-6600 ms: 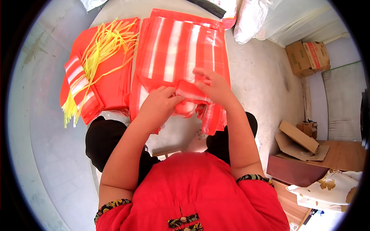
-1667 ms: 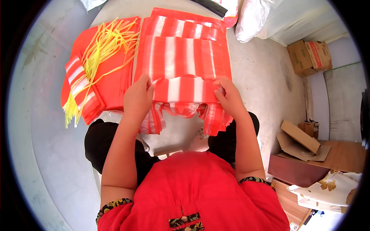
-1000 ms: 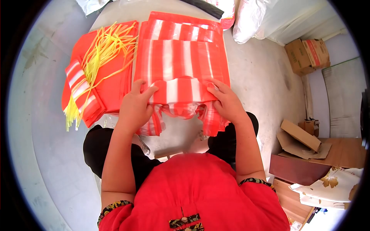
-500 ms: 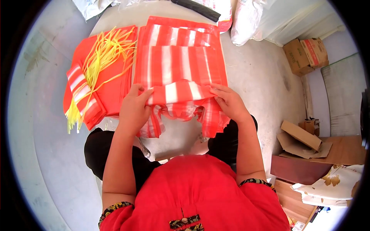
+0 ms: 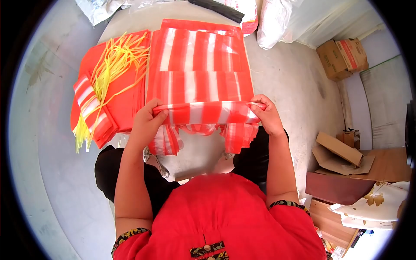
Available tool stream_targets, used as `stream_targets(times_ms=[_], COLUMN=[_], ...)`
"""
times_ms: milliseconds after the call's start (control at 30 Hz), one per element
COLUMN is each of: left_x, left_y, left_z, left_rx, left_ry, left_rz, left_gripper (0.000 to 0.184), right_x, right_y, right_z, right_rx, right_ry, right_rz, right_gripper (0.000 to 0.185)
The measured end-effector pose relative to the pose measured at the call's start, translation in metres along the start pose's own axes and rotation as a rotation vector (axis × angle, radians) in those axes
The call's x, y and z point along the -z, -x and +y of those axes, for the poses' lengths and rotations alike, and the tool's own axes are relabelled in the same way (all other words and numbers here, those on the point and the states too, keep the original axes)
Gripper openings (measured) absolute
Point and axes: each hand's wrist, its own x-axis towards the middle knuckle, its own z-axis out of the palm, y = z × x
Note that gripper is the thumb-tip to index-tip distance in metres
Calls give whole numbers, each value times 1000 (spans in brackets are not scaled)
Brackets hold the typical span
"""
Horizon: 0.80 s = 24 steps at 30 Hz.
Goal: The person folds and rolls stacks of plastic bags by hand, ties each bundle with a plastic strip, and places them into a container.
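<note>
Red-and-white striped plastic bags [image 5: 199,47] lie stacked in front of me, their handle ends hanging over the near edge. Across the stack runs a folded striped strip [image 5: 211,112] of the top bag. My left hand [image 5: 149,120] pinches the strip's left end between thumb and fingers. At its right end, my right hand [image 5: 267,115] grips the strip the same way. Left of the stack, yellow ties [image 5: 113,65] lie over a pile of red bags [image 5: 126,102]. A small striped folded bundle [image 5: 93,108] rests under some of the ties.
A black roll [image 5: 216,9] and white plastic packages [image 5: 274,21] are beyond the stack. At the right are a closed carton [image 5: 342,58], opened cardboard [image 5: 340,154] on a brown surface, and a floral cloth [image 5: 377,203]. My black-clad knees are below the work surface.
The top bag's far edge has come toward me and its near part is folded into a narrower strip. Both hands, spread flatter on it earlier, now pinch its ends farther apart.
</note>
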Motion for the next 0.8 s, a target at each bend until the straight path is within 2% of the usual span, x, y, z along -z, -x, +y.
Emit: stream_targets(times_ms=[200,333,433,533,567,733,800], left_x=[-4,-11,-14,-18,-19,-23,-24], left_y=[-10,-14,-23,-31,-33,-41,-42], left_z=[-8,-5,-8,-11,-11,-9,-8], left_rx=[-3,-10,-28,-14,-8,61,75], left_ry=[-19,-80,-203,-269,-272,-348,-405], left_rz=[82,187,281,357,379,393,400], left_gripper=[10,13,20,27,30,33,34], right_x=[-8,-16,-15,-4,-3,-10,-17], right_y=[2,3,-4,-13,-17,-22,-19], right_z=[3,-5,1,14,23,40,34], right_rx=[66,96,154,31,75,189,128], right_ry=[-35,-57,-35,117,128,217,217], right_rz=[-7,6,-6,46,68,190,207], right_gripper=[44,42,31,28,27,30,29])
